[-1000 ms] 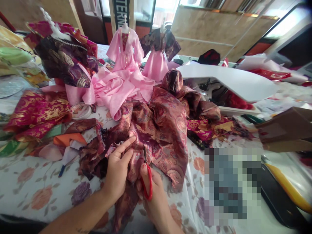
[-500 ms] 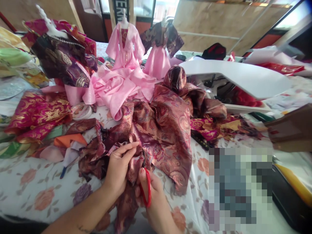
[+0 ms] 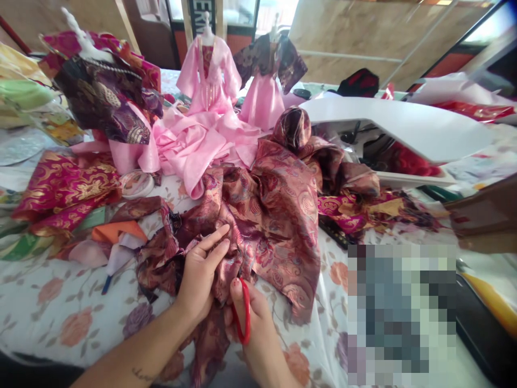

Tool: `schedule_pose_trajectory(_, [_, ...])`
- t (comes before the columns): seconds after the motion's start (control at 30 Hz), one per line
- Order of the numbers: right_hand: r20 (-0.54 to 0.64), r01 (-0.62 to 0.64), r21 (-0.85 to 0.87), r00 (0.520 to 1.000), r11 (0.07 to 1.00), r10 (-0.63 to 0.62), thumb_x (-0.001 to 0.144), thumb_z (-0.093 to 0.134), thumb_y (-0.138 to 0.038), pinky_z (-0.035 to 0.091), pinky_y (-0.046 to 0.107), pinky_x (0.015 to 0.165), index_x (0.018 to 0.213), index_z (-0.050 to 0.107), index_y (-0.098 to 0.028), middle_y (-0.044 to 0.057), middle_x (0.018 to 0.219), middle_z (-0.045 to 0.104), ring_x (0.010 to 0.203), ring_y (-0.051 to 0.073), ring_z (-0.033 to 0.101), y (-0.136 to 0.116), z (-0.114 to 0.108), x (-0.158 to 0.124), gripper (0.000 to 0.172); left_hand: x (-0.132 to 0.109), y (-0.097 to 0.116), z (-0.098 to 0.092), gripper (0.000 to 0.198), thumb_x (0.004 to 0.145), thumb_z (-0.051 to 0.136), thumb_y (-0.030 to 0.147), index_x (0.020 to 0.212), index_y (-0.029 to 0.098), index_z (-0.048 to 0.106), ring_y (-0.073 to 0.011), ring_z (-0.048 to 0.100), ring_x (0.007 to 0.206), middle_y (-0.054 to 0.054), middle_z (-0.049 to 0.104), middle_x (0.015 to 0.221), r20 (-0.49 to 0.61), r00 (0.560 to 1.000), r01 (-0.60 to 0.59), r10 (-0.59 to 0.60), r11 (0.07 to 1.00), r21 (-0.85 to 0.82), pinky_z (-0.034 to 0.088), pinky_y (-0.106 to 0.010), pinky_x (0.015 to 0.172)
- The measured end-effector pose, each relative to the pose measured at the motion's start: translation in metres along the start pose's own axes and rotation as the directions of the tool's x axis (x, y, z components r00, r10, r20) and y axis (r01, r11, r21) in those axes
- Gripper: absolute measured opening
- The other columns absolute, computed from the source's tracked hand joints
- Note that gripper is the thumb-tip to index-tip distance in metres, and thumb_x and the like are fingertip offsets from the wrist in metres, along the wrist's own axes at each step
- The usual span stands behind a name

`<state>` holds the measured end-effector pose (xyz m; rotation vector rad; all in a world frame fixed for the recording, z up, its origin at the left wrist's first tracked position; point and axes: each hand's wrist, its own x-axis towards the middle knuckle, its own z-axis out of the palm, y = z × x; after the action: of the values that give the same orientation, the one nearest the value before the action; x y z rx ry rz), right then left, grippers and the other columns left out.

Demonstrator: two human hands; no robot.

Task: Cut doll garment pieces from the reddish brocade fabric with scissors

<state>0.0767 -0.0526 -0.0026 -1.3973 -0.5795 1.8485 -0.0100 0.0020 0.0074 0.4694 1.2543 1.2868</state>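
A copper-red brocade fabric [image 3: 283, 215] with paisley patterning lies bunched at the centre, its gathered end hanging toward me. My left hand [image 3: 202, 269] grips the bunched part. Its thumb and index finger lie on top, slightly apart, while the other fingers are hidden under the cloth. Around the red loop handle of a pair of scissors [image 3: 247, 318], my right hand [image 3: 256, 323] is closed, thumb through the loop. The blades cannot be seen; cloth and fingers cover them. The two hands are close together, the right one lower.
Small dress forms wear a pink robe [image 3: 188, 75], a pink skirt [image 3: 262, 105] and dark brocade [image 3: 103, 97]. Pink satin [image 3: 210, 143], magenta-gold brocade [image 3: 72, 186] and orange scraps [image 3: 115, 231] surround the work. A white tray [image 3: 444, 129] stands back right, a brown box [image 3: 488, 218] far right.
My left thumb and index finger have spread apart from a pinch and now rest on the fabric. The right hand keeps its hold on the scissors. The view has shifted slightly.
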Motion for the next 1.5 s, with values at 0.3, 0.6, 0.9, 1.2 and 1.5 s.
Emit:
schedule_pose_trajectory(0.3, [-0.001, 0.060, 0.006, 0.998, 0.998, -0.060, 0.070, 0.056, -0.074, 0.024, 0.018, 0.036, 0.065, 0.046, -0.018, -0.006, 0.045, 0.045, 0.037, 0.005, 0.034, 0.006, -0.003, 0.000, 0.057, -0.005, 0.000, -0.002, 0.059, 0.070, 0.074, 0.028, 0.126, 0.022, 0.059, -0.0026, 0.036, 0.034, 0.010, 0.047, 0.043, 0.046, 0.999, 0.021, -0.024, 0.998, 0.053, 0.034, -0.014, 0.038])
schedule_pose_trajectory(0.6, [-0.015, 0.017, 0.033, 1.000, 0.999, -0.017, 0.064, 0.058, -0.077, 0.023, 0.017, 0.037, 0.065, 0.046, -0.018, -0.007, 0.045, 0.045, 0.038, 0.005, 0.034, 0.005, 0.000, -0.003, 0.060, -0.008, 0.000, -0.003, 0.054, 0.071, 0.073, 0.029, 0.123, 0.021, 0.062, -0.0026, 0.034, 0.037, 0.009, 0.047, 0.048, 0.041, 0.999, -0.030, 0.025, 0.992, 0.121, 0.031, -0.014, 0.038])
schedule_pose_trajectory(0.9, [-0.014, -0.013, 0.027, 1.000, 1.000, 0.013, 0.063, 0.055, -0.080, 0.023, 0.018, 0.033, 0.066, 0.050, -0.018, -0.005, 0.042, 0.046, 0.033, 0.005, 0.033, 0.001, -0.001, 0.004, 0.063, -0.007, -0.003, -0.002, 0.054, 0.070, 0.074, 0.027, 0.122, 0.021, 0.063, -0.0018, 0.035, 0.038, 0.007, 0.053, 0.053, 0.040, 0.999, 0.023, -0.027, 0.996, 0.086, 0.032, -0.014, 0.038])
schedule_pose_trajectory(1.2, [-0.045, -0.001, 0.006, 0.999, 1.000, 0.001, 0.063, 0.055, -0.080, 0.020, 0.018, 0.027, 0.064, 0.049, -0.018, -0.006, 0.038, 0.044, 0.026, 0.004, 0.030, 0.008, -0.002, 0.013, 0.062, -0.006, -0.001, -0.001, 0.048, 0.068, 0.075, 0.025, 0.115, 0.024, 0.068, -0.0016, 0.040, 0.042, 0.005, 0.063, 0.065, 0.013, 0.998, 0.055, -0.056, 0.997, 0.046, 0.037, -0.013, 0.043])
schedule_pose_trajectory(1.5, [-0.082, -0.050, -0.019, 0.995, 0.999, 0.049, 0.056, 0.053, -0.086, 0.020, 0.016, 0.032, 0.062, 0.044, -0.019, -0.009, 0.037, 0.035, 0.031, 0.003, 0.026, 0.003, 0.001, 0.006, 0.068, -0.010, -0.003, 0.001, 0.050, 0.067, 0.076, 0.025, 0.116, 0.027, 0.066, -0.0017, 0.045, 0.045, 0.006, 0.063, 0.066, -0.023, 0.995, 0.102, -0.102, 0.995, -0.025, 0.040, -0.012, 0.046])
